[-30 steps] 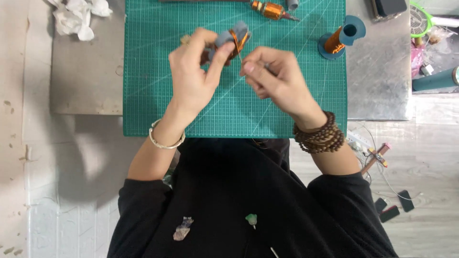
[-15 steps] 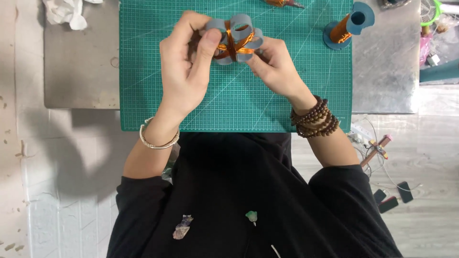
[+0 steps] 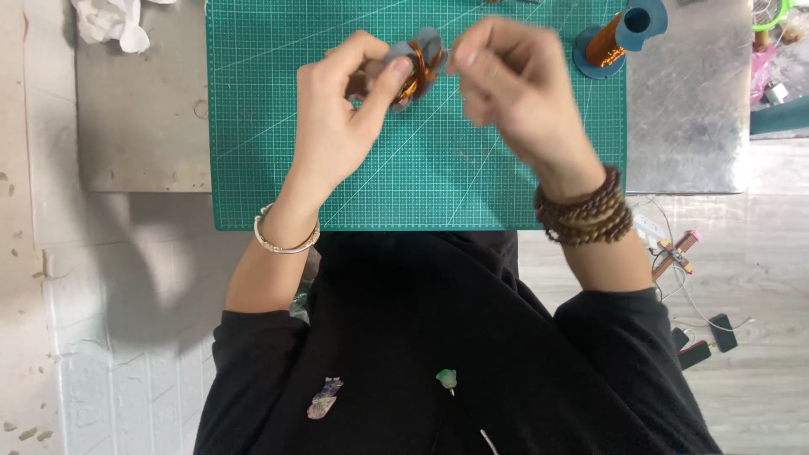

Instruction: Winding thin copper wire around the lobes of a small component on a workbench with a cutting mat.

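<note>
Left hand [image 3: 337, 118] pinched a small grey bobbin wound with copper wire [image 3: 413, 67] above the green cutting mat [image 3: 421, 168]; right hand [image 3: 506, 76], fingers closed, seemingly drew wire; winding apparently underway, needing steady tension.

Small grey bobbin [image 3: 415, 66] with flat rounded flanges, wound with copper-orange wire around its core. Held up off the green cutting mat [image 3: 404, 177], near the mat's top edge. Tilted, flanges facing partly toward the camera. Left side partly hidden by fingers, so its full shape can't be told. Winding looks glossy, slightly blurred.
</note>
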